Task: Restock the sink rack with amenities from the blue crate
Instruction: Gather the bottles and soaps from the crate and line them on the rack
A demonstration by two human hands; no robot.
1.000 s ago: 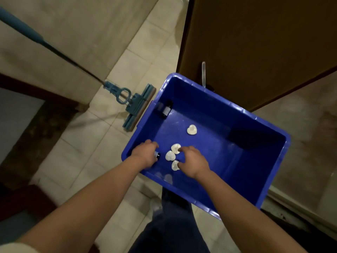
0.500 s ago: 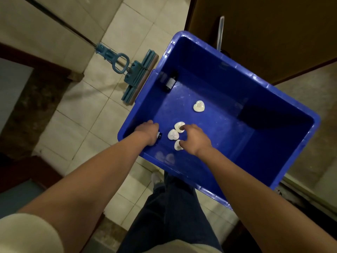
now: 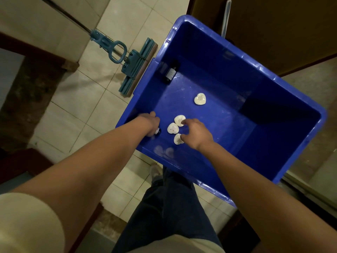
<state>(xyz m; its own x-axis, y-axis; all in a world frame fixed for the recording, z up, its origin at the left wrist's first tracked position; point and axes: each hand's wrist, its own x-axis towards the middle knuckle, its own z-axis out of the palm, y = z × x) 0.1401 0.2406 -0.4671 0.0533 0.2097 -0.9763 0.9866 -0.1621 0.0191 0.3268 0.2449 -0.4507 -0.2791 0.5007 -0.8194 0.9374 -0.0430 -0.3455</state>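
- Your left hand [image 3: 150,123] is inside the blue crate [image 3: 264,143], by its 9 o'clock wall. Its fingers are curled round a small dark bottle [image 3: 158,131], and only the cap shows, at the hand's 4 o'clock.
- Your right hand [image 3: 197,134] rests on the soap cluster [image 3: 172,128], three white hearts on the crate floor. The fingers are loosely spread, forefinger tip on the far heart and thumb against the near one, pinching nothing.
- The cluster lies at 9 to 10 o'clock of your right palm, between the hands. The right is nearer and free, so I judge the pick is its job. The hearts offer no long axis.
- A lone soap [image 3: 200,98] sits at 12 o'clock of that hand, well apart. A second bottle [image 3: 170,73] lies in the 11 o'clock corner, its axis running 1 to 7.
- Against half a second ago, hands and soaps keep their places; only your view has shifted.
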